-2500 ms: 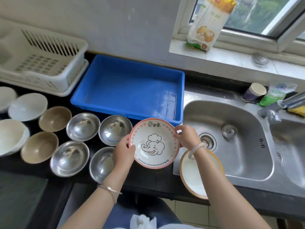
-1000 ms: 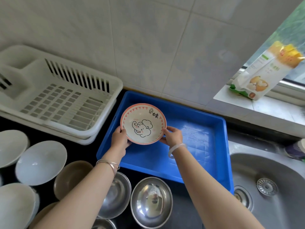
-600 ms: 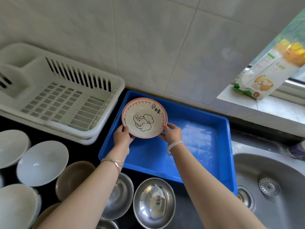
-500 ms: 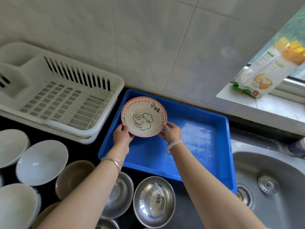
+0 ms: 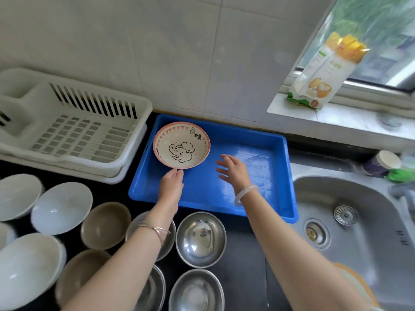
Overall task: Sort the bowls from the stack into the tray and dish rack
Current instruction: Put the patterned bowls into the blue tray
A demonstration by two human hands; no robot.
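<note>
An elephant-print bowl (image 5: 181,145) with a pink rim sits in the far left corner of the blue tray (image 5: 258,196). My left hand (image 5: 171,181) is just below the bowl, its fingertips at the near rim, fingers relaxed. Over the tray's middle hovers my right hand (image 5: 232,170), fingers spread, holding nothing and apart from the bowl. The white dish rack (image 5: 74,129) stands to the left of the tray with nothing in it. An orange-rimmed bowl (image 5: 357,286) shows partly at the lower right, behind my right forearm.
Several steel bowls (image 5: 200,239), brown bowls (image 5: 105,225) and white bowls (image 5: 61,207) lie on the dark counter in front. A steel sink (image 5: 359,221) is at the right. A food packet (image 5: 323,70) leans on the window sill; a cup (image 5: 381,162) stands behind the sink.
The bowl has gone down into the tray's far left corner. My right hand has let go and drawn away to the right; my left hand has slid to the near rim.
</note>
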